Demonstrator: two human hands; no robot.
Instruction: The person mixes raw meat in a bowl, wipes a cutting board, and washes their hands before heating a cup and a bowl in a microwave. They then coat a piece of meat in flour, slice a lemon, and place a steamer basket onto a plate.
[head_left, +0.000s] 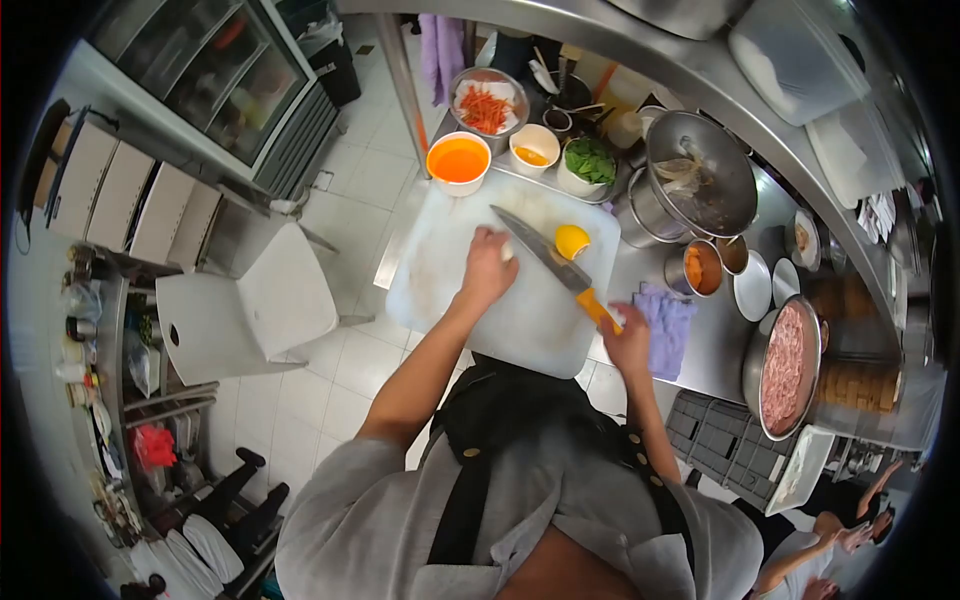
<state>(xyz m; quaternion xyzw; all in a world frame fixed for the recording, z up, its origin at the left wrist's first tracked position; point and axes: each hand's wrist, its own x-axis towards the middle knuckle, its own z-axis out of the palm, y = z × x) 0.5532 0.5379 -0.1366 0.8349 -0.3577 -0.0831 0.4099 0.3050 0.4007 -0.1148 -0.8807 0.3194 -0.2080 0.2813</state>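
My right hand [628, 342] is closed around the end of the orange handle of a kitchen knife [545, 250]. The blade lies slanted over the white cutting board [430, 270], its tip toward the far side. Left of the blade, my left hand [488, 268] is closed, fingers curled, with a small pale piece [507, 251] at its fingertips; its kind is too small to tell. A yellow fruit like a lemon [572, 241], with a pale cut face, sits on the board just right of the blade.
Behind the board stand a tub of orange liquid [459, 162], a bowl of shredded carrot [486, 107] and a tub of green leaves [588, 163]. To the right are a purple cloth [660, 330], a steel wok [730, 190] and a bowl of minced meat [787, 370]. A metal shelf [560, 30] overhangs.
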